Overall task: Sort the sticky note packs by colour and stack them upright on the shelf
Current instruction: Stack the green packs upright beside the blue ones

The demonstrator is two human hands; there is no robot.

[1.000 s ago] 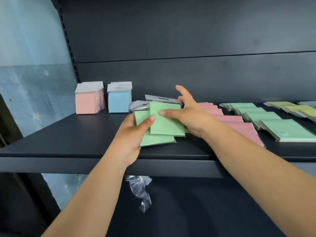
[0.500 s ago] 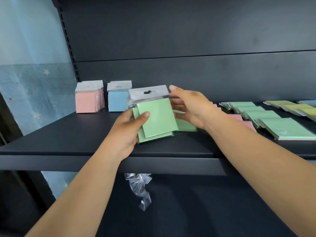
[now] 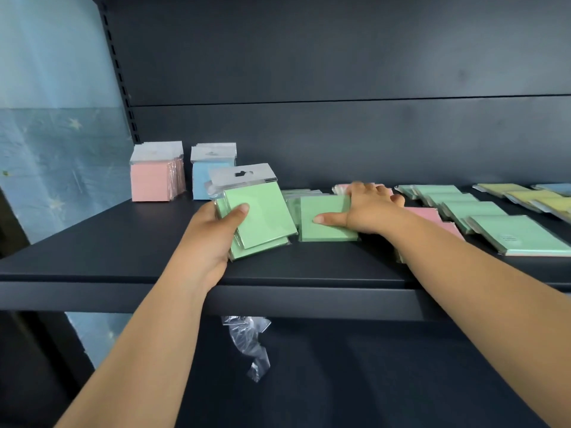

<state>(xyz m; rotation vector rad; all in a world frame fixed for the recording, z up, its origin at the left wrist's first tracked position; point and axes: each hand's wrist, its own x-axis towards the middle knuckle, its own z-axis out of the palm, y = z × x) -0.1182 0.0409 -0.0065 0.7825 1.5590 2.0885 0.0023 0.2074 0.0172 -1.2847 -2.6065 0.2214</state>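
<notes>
My left hand [image 3: 213, 233] grips a small bundle of green packs [image 3: 262, 214], tilted, just right of the upright blue stack [image 3: 210, 174]. My right hand [image 3: 367, 208] lies flat on another green pack [image 3: 324, 220] lying farther right of that stack, thumb on its face.

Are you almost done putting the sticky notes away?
Not yet. Pink stack and blue stack stand upright. Left hand holds green packs; right hand grabs another green pack. Flat pink, green and yellow packs remain.
</notes>
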